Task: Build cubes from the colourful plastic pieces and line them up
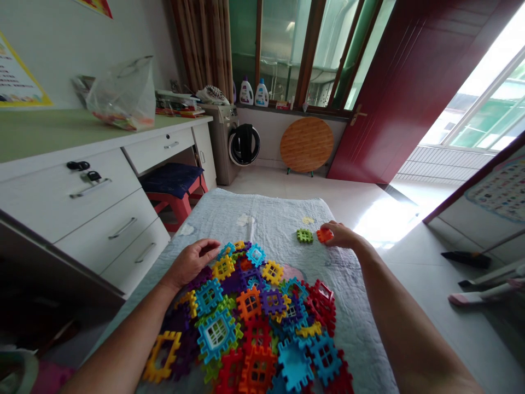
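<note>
A heap of coloured square interlocking plastic blocks (258, 312) lies on a pale blue quilt (270, 219) in front of me. My left hand (192, 261) rests at the far left edge of the heap, fingers curled loosely and apart, touching the blocks but holding none. Farther out to the right, my right hand (342, 235) pinches a small orange block (324, 235). A green block (304, 236) lies on the quilt just left of the orange one, apart from the heap.
A white desk with drawers (102, 202) stands to the left, with a plastic bag (123, 96) on top and a red stool (176, 191) under it. A washing machine (233, 142) and a round wooden tabletop (307, 144) stand at the back wall. Tiled floor lies right.
</note>
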Available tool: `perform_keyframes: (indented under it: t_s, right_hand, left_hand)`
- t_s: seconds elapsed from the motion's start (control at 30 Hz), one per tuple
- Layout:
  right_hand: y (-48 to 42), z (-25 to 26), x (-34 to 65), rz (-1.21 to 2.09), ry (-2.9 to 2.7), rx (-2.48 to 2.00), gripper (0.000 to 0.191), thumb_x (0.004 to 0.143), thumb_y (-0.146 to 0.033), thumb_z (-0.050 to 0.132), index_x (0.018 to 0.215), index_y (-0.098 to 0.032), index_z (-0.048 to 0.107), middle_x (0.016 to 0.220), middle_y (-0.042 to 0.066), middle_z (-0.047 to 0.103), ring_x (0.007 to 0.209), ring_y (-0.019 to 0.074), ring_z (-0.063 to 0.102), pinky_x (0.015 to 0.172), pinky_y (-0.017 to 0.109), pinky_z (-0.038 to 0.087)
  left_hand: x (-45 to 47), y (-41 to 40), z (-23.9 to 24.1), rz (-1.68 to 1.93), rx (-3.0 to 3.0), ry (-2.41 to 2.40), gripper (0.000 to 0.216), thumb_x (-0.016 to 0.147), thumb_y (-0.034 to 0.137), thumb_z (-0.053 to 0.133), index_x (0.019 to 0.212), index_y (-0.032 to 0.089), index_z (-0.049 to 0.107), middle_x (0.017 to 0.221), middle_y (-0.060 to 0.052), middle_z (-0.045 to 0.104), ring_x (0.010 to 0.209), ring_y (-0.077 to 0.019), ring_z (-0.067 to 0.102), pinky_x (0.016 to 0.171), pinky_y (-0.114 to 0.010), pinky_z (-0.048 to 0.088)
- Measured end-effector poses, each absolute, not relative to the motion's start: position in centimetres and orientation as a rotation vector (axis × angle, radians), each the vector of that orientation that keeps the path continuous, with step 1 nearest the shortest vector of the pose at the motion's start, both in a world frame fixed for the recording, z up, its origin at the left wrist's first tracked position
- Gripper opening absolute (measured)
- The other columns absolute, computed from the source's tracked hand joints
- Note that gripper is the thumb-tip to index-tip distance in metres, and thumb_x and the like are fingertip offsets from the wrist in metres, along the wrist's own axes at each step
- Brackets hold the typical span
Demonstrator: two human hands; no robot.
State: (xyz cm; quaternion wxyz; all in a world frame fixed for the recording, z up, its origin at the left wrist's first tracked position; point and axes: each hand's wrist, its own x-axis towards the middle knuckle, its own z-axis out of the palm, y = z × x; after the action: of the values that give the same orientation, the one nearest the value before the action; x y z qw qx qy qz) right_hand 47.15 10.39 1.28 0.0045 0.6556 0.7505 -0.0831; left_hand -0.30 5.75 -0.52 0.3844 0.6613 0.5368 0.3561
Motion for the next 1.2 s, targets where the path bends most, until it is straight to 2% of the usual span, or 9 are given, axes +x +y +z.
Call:
perform_keyframes:
  t_s: [0.23,0.4,0.57,0.8,0.9,1.0,1.07,1.2]
  right_hand:
    - [9.5,2.8,44.5,-0.229,2.328,2.103,0.067,0.063,-0.031,0.064,0.128,-0.023,0.048,0.129,0.011,0.047,0.112,0.0295,0.044,0.092,0.041,0.035]
    - [9.7,2.9,40.4,-0.230,2.492,1.927,0.060,0.064,-0.037,0.065,0.121,-0.024,0.054,0.124,0.008,0.052,0.110,0.0293,0.044,0.095,0.042,0.031]
    - [10.4,2.6,39.5,-0.240,2.475,1.925,0.046,0.061,-0.029,0.065,0.106,-0.022,0.060,0.109,0.009,0.057,0.100,0.0277,0.048,0.087,0.040,0.035]
    - [10.5,2.4,40.0,-0.241,2.462,1.954,0.045,0.063,-0.027,0.065,0.107,-0.024,0.059,0.110,0.008,0.057,0.099,0.0265,0.048,0.087,0.039,0.034]
    - [10.3,2.7,39.7,-0.240,2.444,1.969,0.054,0.062,-0.028,0.067,0.115,-0.022,0.056,0.116,0.011,0.055,0.104,0.0298,0.047,0.090,0.042,0.034]
    - [9.6,3.6,38.5,-0.219,2.493,2.005,0.067,0.063,-0.030,0.068,0.126,-0.018,0.049,0.125,0.014,0.049,0.112,0.0334,0.043,0.095,0.048,0.031]
    - [8.8,4.2,36.7,-0.283,2.634,1.956,0.065,0.067,-0.030,0.065,0.128,-0.018,0.046,0.128,0.013,0.048,0.115,0.0315,0.042,0.097,0.048,0.032]
    - [6.7,4.4,31.7,-0.653,2.930,1.596,0.053,0.074,-0.028,0.060,0.125,-0.019,0.049,0.127,0.010,0.052,0.118,0.0248,0.045,0.101,0.042,0.034]
  left_hand:
    - [-0.2,5.6,-0.4,0.896,1.687,1.371,0.042,0.073,0.052,0.062,0.098,0.019,0.064,0.098,-0.005,0.072,0.093,-0.0229,0.066,0.089,-0.032,0.049]
    - [-0.2,5.6,-0.2,0.885,1.695,1.377,0.043,0.073,0.053,0.061,0.099,0.019,0.064,0.099,-0.006,0.071,0.094,-0.0234,0.065,0.090,-0.033,0.049]
    - [-0.1,5.5,0.0,0.896,1.698,1.389,0.045,0.072,0.055,0.061,0.098,0.018,0.064,0.098,-0.006,0.071,0.094,-0.0248,0.064,0.091,-0.036,0.048]
    - [-0.1,5.5,0.0,0.896,1.667,1.369,0.047,0.070,0.056,0.062,0.099,0.019,0.065,0.098,-0.007,0.070,0.093,-0.0248,0.064,0.091,-0.037,0.048]
    - [0.1,5.4,0.2,0.891,1.704,1.316,0.046,0.072,0.054,0.061,0.103,0.020,0.065,0.112,-0.008,0.066,0.103,-0.0253,0.061,0.093,-0.037,0.046]
    - [0.6,5.2,0.9,0.876,1.699,1.221,0.045,0.073,0.053,0.061,0.107,0.023,0.065,0.132,-0.007,0.054,0.114,-0.0261,0.055,0.094,-0.036,0.045]
    - [0.9,4.9,1.2,0.826,1.654,1.154,0.048,0.074,0.051,0.062,0.113,0.024,0.062,0.136,-0.007,0.051,0.117,-0.0260,0.053,0.095,-0.036,0.044]
    - [1.3,4.4,1.6,0.717,1.548,1.057,0.054,0.074,0.048,0.063,0.121,0.022,0.055,0.127,-0.007,0.059,0.115,-0.0260,0.055,0.095,-0.038,0.045]
